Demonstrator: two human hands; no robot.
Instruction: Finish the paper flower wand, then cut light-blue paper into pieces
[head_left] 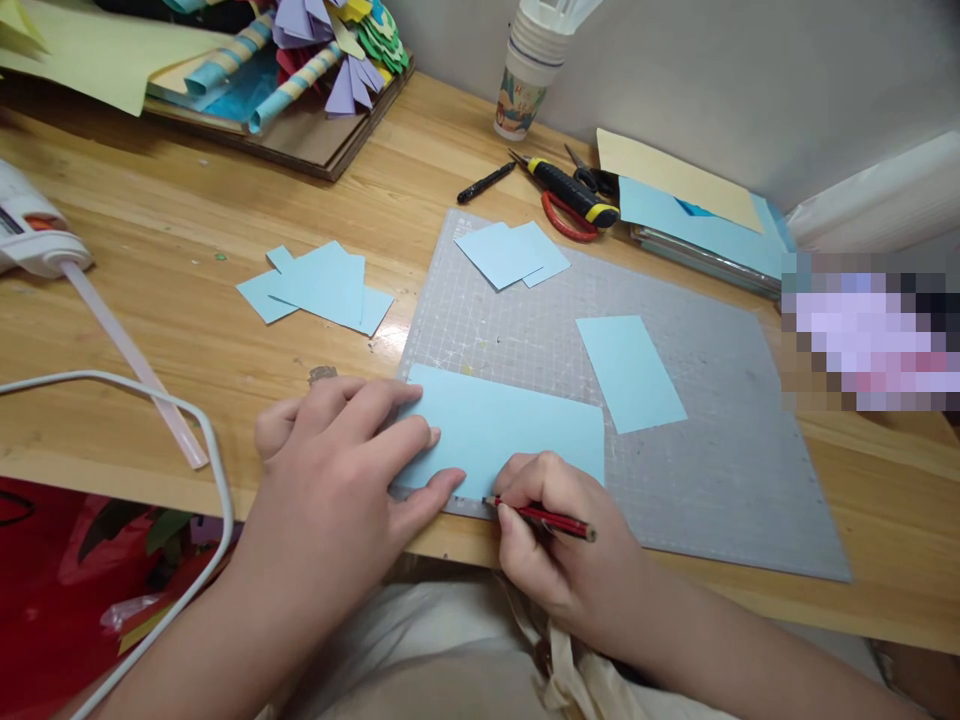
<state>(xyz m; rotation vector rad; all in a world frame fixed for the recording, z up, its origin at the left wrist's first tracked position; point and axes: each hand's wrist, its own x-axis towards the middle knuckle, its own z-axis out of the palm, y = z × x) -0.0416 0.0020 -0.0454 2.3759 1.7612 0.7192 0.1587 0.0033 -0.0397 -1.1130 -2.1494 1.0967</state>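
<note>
A light blue rectangle of paper (517, 425) lies near the front edge of the grey cutting mat (720, 480). My left hand (345, 450) presses on its left end, fingers spread. In my right hand (570, 530) is a red and black pencil (559, 521), pinched between thumb and fingers. Its tip is at the paper's near edge. A smaller blue piece of paper (631, 372) lies on the mat to the right. Two overlapping blue squares of paper (499, 255) rest at the mat's upper left.
More blue paper pieces (319, 285) lie left of the mat. A glue gun (34, 225) with its white cable (214, 450) is at far left. Behind the mat are a black pen (486, 183), pliers (574, 190), red-handled scissors (570, 218), paper cups (529, 75) and a paper stack (697, 215).
</note>
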